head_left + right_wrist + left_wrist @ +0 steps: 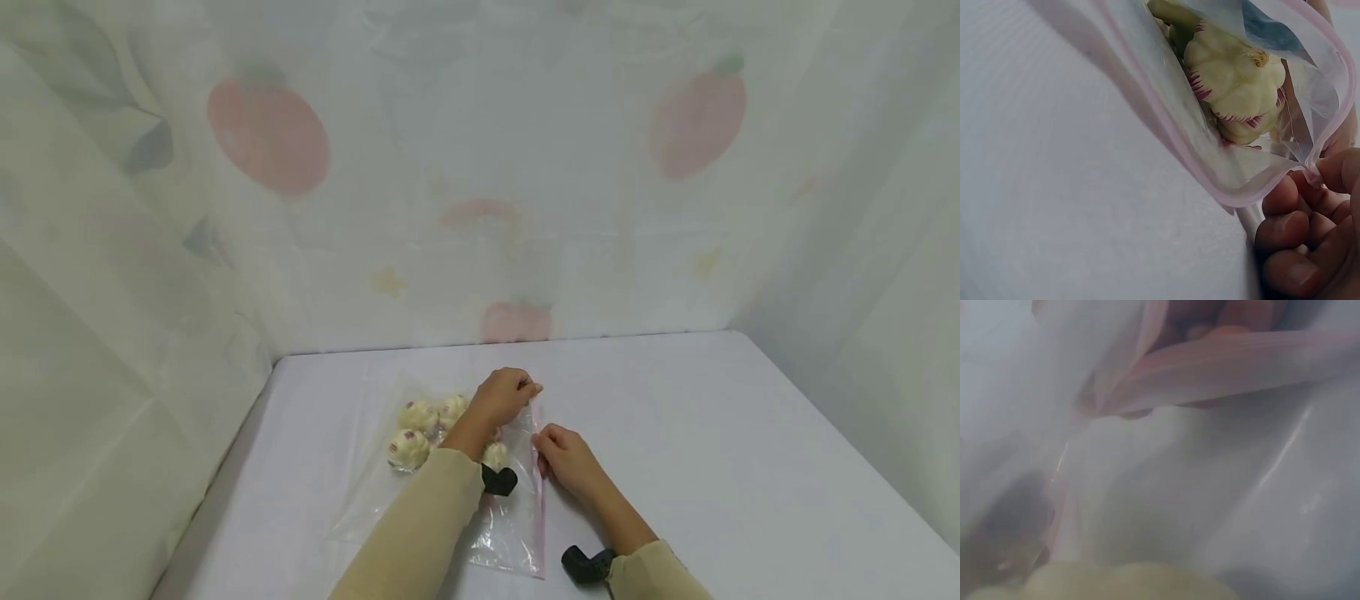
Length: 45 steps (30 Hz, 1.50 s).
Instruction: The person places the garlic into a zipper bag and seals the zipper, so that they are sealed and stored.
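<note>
A clear zip bag [502,537] with a pink zip edge lies on the table, its mouth towards the right. Inside are several garlic bulbs [408,450], pale with purple streaks; one garlic bulb [1235,75] shows through the gaping mouth in the right wrist view. My left hand [508,396] holds the far end of the pink edge, its forearm passing over the bag and hiding some bulbs. Nearer to me, my right hand [566,457] pinches the pink edge between thumb and forefinger. Fingers [1241,315] show behind the pink strip in the left wrist view, which is blurred.
The white table [705,467] extends to the right of the bag. Pale curtains printed with fruit [480,167] hang behind and at both sides. A black strap device [498,481] sits on the left wrist, and another black device [587,565] on the right.
</note>
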### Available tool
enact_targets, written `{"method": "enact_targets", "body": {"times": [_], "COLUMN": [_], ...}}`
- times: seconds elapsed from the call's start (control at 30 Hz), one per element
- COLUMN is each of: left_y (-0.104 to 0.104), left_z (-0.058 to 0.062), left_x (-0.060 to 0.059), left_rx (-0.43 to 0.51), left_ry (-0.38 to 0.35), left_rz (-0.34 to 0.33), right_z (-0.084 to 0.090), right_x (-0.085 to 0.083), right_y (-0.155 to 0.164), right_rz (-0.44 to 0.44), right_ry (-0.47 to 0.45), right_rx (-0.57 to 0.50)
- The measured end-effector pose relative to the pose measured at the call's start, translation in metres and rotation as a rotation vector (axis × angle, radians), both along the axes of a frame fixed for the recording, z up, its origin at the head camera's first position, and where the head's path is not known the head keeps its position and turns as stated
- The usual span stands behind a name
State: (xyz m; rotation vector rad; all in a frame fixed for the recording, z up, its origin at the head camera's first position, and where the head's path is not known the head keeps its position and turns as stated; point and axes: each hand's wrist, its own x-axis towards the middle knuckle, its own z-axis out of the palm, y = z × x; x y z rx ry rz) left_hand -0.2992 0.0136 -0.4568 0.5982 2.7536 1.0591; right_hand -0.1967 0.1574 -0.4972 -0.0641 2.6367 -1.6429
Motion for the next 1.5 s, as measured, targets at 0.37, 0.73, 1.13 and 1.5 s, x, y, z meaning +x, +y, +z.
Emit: {"method": "enact_targets", "body": {"times": [0.37, 0.73, 1.13, 1.5], "left_y": [-0.003, -0.001, 0.018, 0.012], "left_z": [-0.004, -0.004, 0.025, 0.013], "left_x": [-0.001, -0.002, 0.023, 0.024], "left_rx": [0.016, -0.059, -0.205, -0.446], "left_ry": [0.027, 0.107, 0.748, 0.432], "left_rz": [0.02, -0.031, -0.306, -0.343], "right_z": [-0.001, -0.006, -0.004, -0.006], "right_x": [0.002, -0.001, 0.0, 0.0], "right_y": [0.001, -0.001, 0.0, -0.001], "right_rz": [0.03, -0.009, -0.033, -0.02], "right_ry": [-0.002, -0.061, -0.079, -0.083], "right_rx": [0.011, -0.155, -0.296, -0.33]}}
